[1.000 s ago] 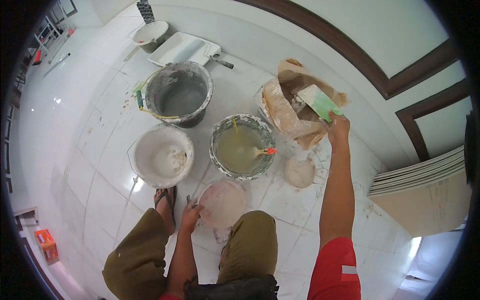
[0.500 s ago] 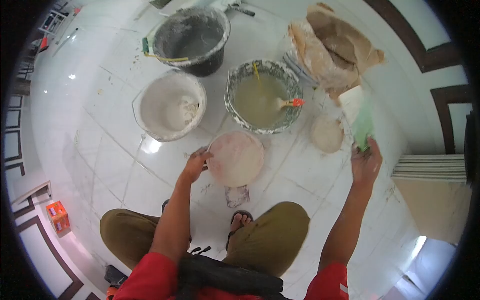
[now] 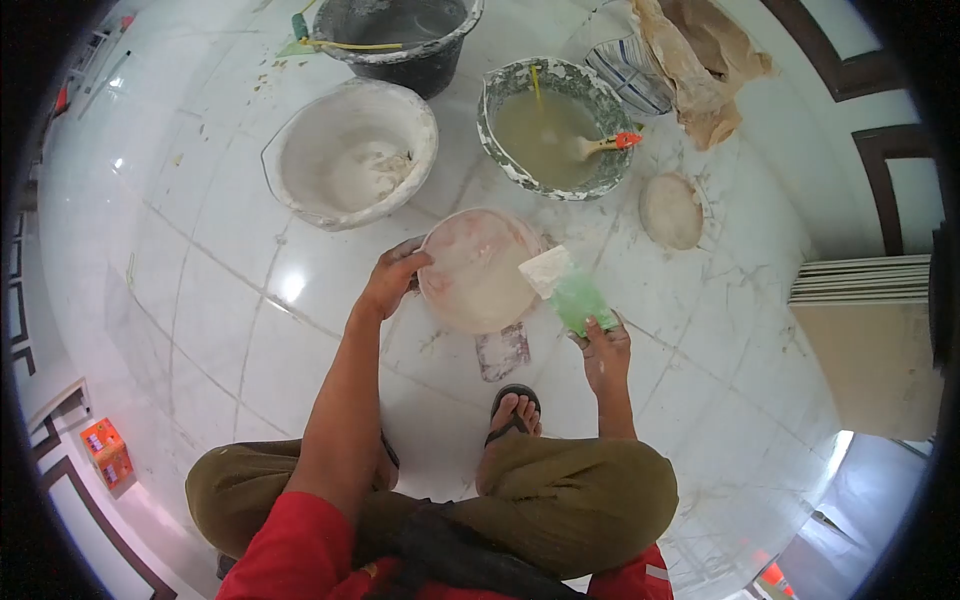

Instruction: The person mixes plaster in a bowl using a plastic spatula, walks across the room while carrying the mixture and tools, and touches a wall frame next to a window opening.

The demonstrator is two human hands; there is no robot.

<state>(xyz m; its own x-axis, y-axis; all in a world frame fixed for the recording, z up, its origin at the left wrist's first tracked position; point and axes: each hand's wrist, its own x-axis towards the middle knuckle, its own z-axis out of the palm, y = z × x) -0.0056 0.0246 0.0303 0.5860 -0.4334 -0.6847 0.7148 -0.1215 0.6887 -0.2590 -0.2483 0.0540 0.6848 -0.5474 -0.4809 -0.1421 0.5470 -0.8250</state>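
Observation:
A round shallow pinkish-white bowl (image 3: pixel 480 275) is between my feet and the buckets, its left rim gripped by my left hand (image 3: pixel 392 277). My right hand (image 3: pixel 606 352) holds a green scraper (image 3: pixel 580 302) just right of the bowl. White powder (image 3: pixel 546 270) covers the scraper's far end, which is close to the bowl's right rim. Beyond the bowl, a bucket of cloudy greenish liquid (image 3: pixel 545 115) has a brush (image 3: pixel 605 143) with an orange-red handle in it. At the upper right lies an open brown paper bag (image 3: pixel 700 60).
A whitish bucket (image 3: pixel 350 155) and a dark bucket (image 3: pixel 400 50) stand at the upper left. A round pale disc-like object (image 3: pixel 671 211) lies right of the liquid bucket. Stacked boards (image 3: pixel 862 330) lean at the right. A stained flat piece (image 3: pixel 503 352) lies below the bowl.
My right hand has brought the scraper from inside the paper bag over to the bowl's right side. My left hand stays on the rim. The view has shifted, so the buckets appear higher.

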